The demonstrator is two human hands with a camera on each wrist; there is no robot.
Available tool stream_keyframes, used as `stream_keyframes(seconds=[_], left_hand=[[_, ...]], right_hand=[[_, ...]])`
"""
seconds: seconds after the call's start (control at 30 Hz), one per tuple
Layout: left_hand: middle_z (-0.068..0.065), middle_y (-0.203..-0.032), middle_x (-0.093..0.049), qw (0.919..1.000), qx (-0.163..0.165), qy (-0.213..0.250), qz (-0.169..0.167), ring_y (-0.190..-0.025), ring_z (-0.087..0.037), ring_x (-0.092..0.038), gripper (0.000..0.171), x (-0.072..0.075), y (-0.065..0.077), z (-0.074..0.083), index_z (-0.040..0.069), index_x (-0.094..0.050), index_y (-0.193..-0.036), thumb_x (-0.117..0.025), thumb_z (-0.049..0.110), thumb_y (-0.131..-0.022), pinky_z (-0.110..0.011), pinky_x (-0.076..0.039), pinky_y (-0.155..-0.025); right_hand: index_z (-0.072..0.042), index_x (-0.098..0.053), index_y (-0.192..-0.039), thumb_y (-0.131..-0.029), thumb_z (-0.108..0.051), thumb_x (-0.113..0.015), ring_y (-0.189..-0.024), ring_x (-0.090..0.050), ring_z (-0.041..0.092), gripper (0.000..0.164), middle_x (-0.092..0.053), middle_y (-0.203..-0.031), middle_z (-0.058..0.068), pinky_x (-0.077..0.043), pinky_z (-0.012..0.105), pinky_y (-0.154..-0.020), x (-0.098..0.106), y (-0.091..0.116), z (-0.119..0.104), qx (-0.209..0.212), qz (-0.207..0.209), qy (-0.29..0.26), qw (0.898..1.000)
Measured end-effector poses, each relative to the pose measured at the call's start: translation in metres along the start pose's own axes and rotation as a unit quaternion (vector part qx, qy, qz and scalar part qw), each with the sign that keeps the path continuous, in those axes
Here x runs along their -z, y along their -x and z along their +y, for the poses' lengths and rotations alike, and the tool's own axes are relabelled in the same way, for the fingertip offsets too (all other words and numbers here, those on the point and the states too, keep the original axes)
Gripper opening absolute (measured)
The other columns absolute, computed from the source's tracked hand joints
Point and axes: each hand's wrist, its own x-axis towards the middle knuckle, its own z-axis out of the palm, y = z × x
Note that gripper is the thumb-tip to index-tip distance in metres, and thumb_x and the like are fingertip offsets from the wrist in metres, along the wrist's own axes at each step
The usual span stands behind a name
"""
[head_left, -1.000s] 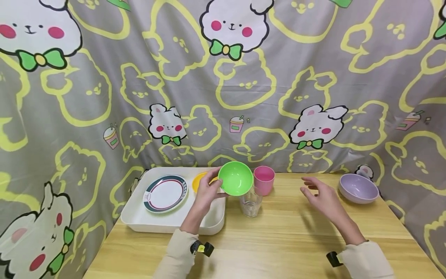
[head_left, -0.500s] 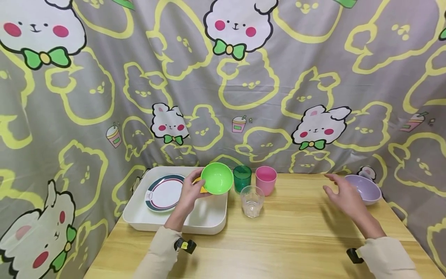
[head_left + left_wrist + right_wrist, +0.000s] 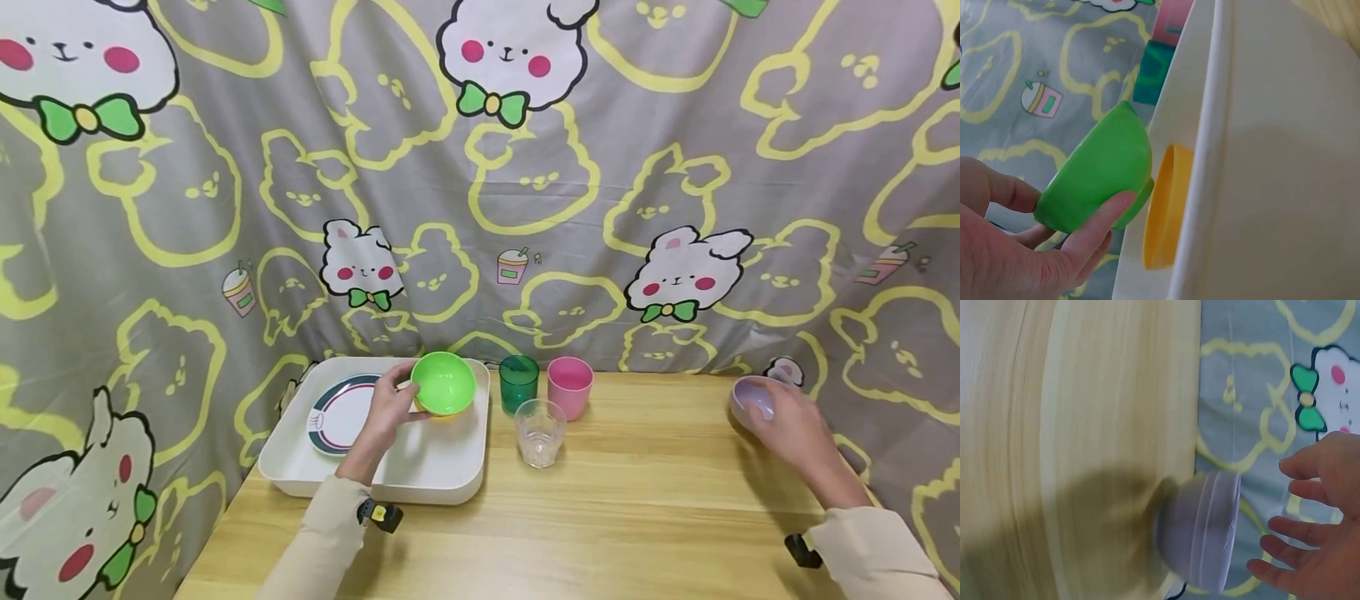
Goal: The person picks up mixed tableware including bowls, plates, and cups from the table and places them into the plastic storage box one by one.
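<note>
My left hand (image 3: 386,410) grips a bright green bowl (image 3: 444,382) by its side, thumb at the rim and fingers beneath. It hangs over a yellow bowl (image 3: 1170,206) in the white tray (image 3: 420,490), covering most of that bowl in the head view. At the table's far right, my right hand (image 3: 798,429) reaches over a light purple bowl (image 3: 742,404), partly hiding it. In the right wrist view, the fingers (image 3: 1297,531) are spread above the purple bowl's rim with a gap between them.
A white plate (image 3: 345,421) with a dark green rim lies in the tray's left part. Between tray and right hand stand a dark green cup (image 3: 519,385), a pink cup (image 3: 570,389) and a clear glass (image 3: 540,437). A patterned curtain (image 3: 540,317) closes off the back.
My left hand has carried the green bowl leftward, from in front of the cups to over the tray. My right hand has moved right to the purple bowl.
</note>
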Motion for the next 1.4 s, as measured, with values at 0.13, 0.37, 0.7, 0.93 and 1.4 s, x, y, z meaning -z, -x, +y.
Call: stream_keyframes(seconds=[0.13,0.37,0.7,0.93,1.4], left_hand=[[-0.027,-0.142,-0.046,0.9999,0.007,-0.008,0.001,-0.114,-0.043,-0.056,0.05,0.002,-0.003,-0.001,-0.005,-0.05,-0.144,-0.044,-0.007,-0.095,-0.052,-0.063,-0.073],[-0.03,-0.14,-0.042,0.9994,0.022,-0.017,-0.019,-0.108,-0.041,-0.059,0.049,0.004,-0.007,0.0,-0.011,-0.044,-0.145,-0.039,-0.006,-0.096,-0.052,-0.063,-0.073],[-0.03,-0.136,-0.041,0.9985,0.03,-0.041,-0.021,-0.11,-0.043,-0.056,0.049,0.004,-0.015,-0.005,-0.012,-0.043,-0.144,-0.039,-0.007,-0.096,-0.054,-0.063,-0.076],[-0.032,-0.129,-0.04,0.9979,0.029,-0.05,-0.029,-0.1,-0.037,-0.057,0.05,0.005,-0.018,-0.009,-0.015,-0.041,-0.143,-0.038,-0.009,-0.093,-0.055,-0.063,-0.075],[-0.032,-0.129,-0.038,0.997,0.033,-0.066,-0.022,-0.115,-0.044,-0.049,0.051,0.008,-0.025,-0.02,-0.02,-0.042,-0.137,-0.035,-0.015,-0.087,-0.044,-0.064,-0.079]], right_hand=[[0.007,-0.052,-0.134,-0.095,-0.014,-0.063,-0.105,-0.043,0.068,0.045,-0.046,-0.124,0.046,-0.038,0.078,-0.077,0.006,0.003,0.017,-0.049,-0.043,0.013,0.998],[0.009,-0.046,-0.138,-0.095,-0.024,-0.066,-0.107,-0.038,0.073,0.057,-0.038,-0.126,0.051,-0.038,0.081,-0.078,0.01,0.003,0.036,-0.07,-0.074,0.019,0.995],[0.014,-0.038,-0.14,-0.095,-0.028,-0.069,-0.107,-0.034,0.075,0.069,-0.03,-0.129,0.053,-0.037,0.082,-0.079,0.012,0.008,0.053,-0.098,-0.098,0.029,0.99],[0.022,-0.03,-0.139,-0.095,-0.029,-0.067,-0.107,-0.035,0.07,0.077,-0.031,-0.123,0.053,-0.039,0.078,-0.082,0.013,0.01,0.06,-0.126,-0.103,0.012,0.987],[0.03,-0.013,-0.142,-0.1,-0.039,-0.055,-0.112,-0.038,0.071,0.091,-0.032,-0.129,0.055,-0.04,0.075,-0.091,0.009,0.009,0.07,-0.21,-0.153,-0.042,0.965]])
